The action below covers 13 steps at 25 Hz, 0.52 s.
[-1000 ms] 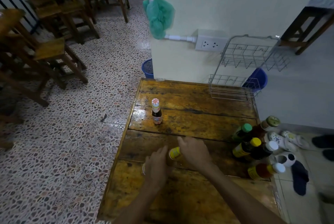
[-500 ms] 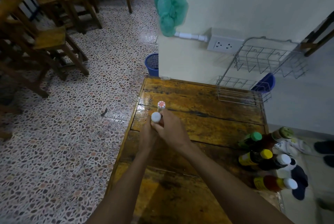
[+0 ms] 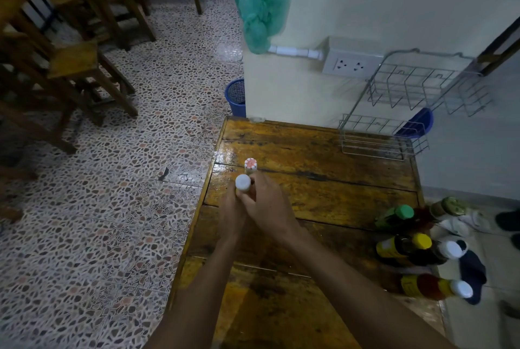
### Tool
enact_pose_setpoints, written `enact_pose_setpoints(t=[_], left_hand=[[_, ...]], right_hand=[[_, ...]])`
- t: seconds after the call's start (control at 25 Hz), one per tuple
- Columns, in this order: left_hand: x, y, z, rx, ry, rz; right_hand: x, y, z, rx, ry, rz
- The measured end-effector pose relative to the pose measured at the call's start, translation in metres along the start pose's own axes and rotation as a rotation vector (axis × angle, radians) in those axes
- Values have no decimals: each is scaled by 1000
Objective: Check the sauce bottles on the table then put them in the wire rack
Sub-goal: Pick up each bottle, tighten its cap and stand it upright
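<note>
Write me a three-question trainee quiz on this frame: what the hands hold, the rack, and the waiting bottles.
1. True or false: both hands, left hand and right hand, grip the white-capped bottle.
2. Is any bottle in the wire rack already? A) yes, one B) none C) three
3. Fill in: the bottle group stands at the table's ____ edge.

Key: 1 true. 2 B, both tiers look bare. 3 right, the person's own; the wooden table also carries a red-and-white-capped bottle just beyond the hands.
</note>
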<state>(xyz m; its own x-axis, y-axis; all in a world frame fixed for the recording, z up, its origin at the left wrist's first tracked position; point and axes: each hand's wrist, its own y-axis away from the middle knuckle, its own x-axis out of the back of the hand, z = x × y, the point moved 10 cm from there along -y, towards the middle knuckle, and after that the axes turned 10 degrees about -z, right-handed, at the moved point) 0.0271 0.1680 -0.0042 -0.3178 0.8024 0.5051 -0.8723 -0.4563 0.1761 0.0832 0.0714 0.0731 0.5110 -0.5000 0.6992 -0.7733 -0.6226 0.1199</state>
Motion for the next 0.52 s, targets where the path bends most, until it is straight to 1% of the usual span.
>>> enact_pose_setpoints(t=[0.08,0.12,0.28,0.36,0.4,0.44,0.52], left_hand=[[-5,-2,-4,3,-29,-21],[-7,-4,-8,5,-8,-38],[-10,6,-10,67,272,-112],[-15,17,-25,139,257,-129],[-17,24,-35,179,163,-125],[-21,32,-43,216,1,-128],[-44,57,-58,290,-393,-183]], right_hand=[[2,1,1,11,17,-15],[1,1,3,15,31,-32],[8,8,7,18,21,-104],[22,24,16,-4,-5,-90],[29,34,23,-17,0,-81],[38,47,31,-25,13,-70],[59,78,49,-44,79,-46]])
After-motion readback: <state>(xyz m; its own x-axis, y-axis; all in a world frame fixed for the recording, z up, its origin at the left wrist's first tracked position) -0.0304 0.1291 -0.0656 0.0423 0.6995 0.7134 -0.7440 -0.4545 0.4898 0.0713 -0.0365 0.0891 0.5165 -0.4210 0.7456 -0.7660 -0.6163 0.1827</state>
